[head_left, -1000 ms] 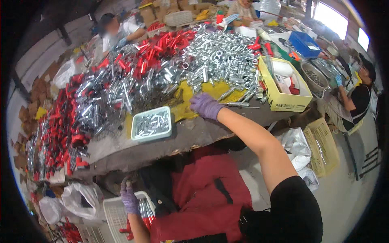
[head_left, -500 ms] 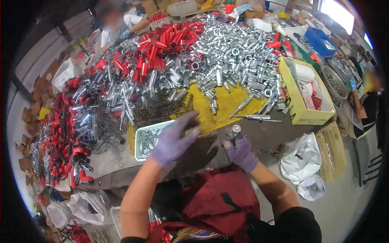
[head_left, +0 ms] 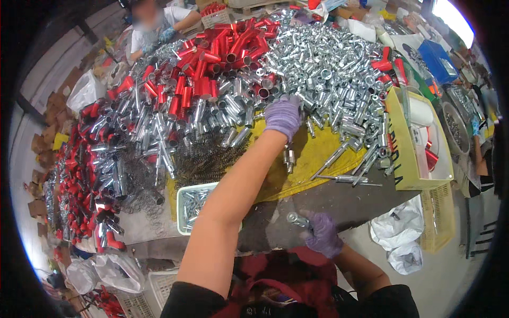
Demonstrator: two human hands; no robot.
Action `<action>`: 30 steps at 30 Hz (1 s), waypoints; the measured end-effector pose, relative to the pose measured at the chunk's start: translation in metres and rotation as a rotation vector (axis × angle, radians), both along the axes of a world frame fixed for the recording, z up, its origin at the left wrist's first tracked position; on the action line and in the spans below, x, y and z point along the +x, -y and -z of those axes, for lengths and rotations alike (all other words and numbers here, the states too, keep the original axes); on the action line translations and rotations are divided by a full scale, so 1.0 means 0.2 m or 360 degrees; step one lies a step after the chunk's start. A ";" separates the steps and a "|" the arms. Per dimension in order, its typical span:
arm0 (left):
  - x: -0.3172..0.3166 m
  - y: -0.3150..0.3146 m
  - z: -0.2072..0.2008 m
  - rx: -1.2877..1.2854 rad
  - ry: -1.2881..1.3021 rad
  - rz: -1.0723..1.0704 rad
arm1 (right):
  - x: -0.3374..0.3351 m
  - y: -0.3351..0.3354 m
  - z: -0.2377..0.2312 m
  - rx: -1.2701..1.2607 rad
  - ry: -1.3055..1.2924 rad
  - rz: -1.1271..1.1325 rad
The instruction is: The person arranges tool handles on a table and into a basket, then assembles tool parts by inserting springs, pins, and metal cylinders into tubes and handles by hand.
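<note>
My left hand [head_left: 283, 116], in a purple glove, reaches across to the near edge of a heap of small silver metal fittings [head_left: 328, 69]. Its fingers point down among the parts and their tips are hidden, so I cannot make out a grip. Close to the front edge of the bench, my right hand [head_left: 324, 234], gloved alike, is closed around a short silver metal fitting [head_left: 298, 219] whose round end sticks out to the left. A loose silver fitting [head_left: 289, 159] lies on the yellow cloth [head_left: 270, 183] below my left wrist.
Red tubes [head_left: 201, 87] and dark springs [head_left: 204, 161] are heaped on the left. A pale green tray [head_left: 184, 212] of small pins sits beside my left forearm. Several slim metal rods [head_left: 350, 180] lie near the yellow box [head_left: 421, 183] at right. Another person works at the far left.
My left hand has moved forward from beside the tray to the fittings heap. My right hand has come slightly lower, still holding the fitting, which now tilts left. The whole view has shifted slightly.
</note>
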State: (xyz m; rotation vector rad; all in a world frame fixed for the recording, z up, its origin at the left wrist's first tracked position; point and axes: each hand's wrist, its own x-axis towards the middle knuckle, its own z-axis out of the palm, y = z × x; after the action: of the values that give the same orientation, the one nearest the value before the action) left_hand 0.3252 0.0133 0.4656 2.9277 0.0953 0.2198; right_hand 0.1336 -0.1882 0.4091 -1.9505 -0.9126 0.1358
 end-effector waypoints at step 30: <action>-1.68 -0.22 -0.07 -0.1267 -0.0257 -0.0035 | 0.09 -0.44 -0.83 -0.0906 0.1325 -0.1289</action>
State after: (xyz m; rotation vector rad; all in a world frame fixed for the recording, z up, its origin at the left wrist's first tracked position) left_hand -0.0117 0.0566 0.4804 2.1446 0.1888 -0.0508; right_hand 0.1509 -0.1000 0.5759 -2.0167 -2.4079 0.0387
